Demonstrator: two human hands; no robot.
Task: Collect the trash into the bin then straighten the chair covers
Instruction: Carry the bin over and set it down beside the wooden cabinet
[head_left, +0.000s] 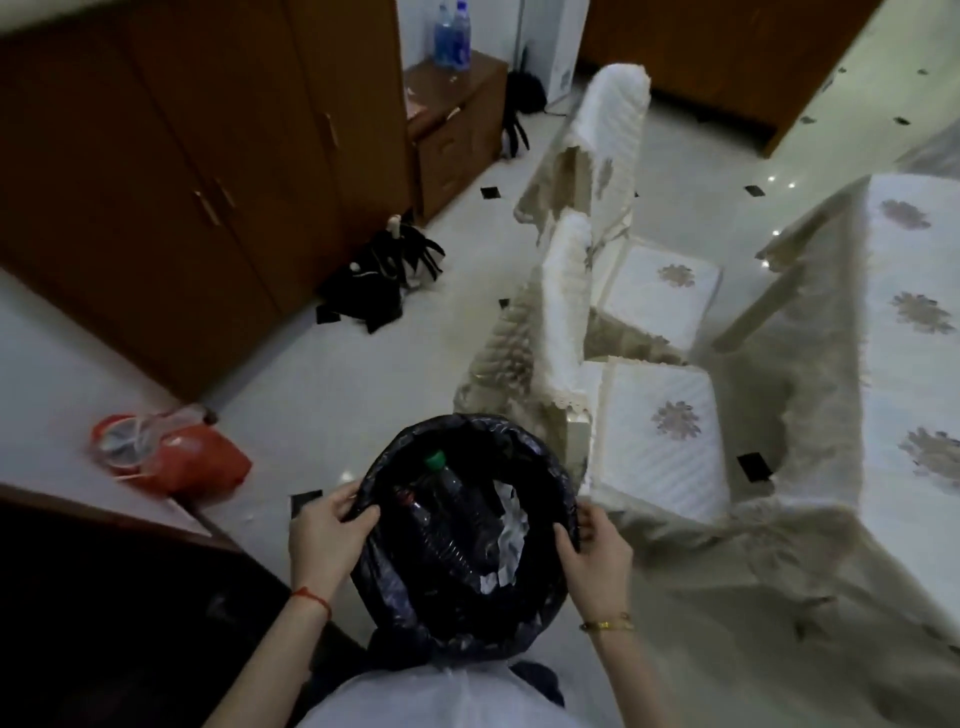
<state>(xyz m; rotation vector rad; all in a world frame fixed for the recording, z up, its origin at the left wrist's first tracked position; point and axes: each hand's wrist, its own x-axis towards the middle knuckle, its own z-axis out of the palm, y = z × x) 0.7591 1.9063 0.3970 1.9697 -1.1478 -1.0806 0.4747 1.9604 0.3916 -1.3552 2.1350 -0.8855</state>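
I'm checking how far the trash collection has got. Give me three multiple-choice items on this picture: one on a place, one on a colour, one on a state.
1. Where is the red bag?
A. inside the bin
B. on the pale surface to the left of the bin
C. on a chair seat

2. What colour is the cap of the bottle in the bin?
A. green
B. blue
C. white

3. How are the hands placed?
A. both free
B. one on a chair cover
C. both gripping the bin liner's rim

Answers:
1 B, the red bag lies left of the bin.
2 A, the cap is green.
3 C, the left hand and right hand pinch the bin liner.
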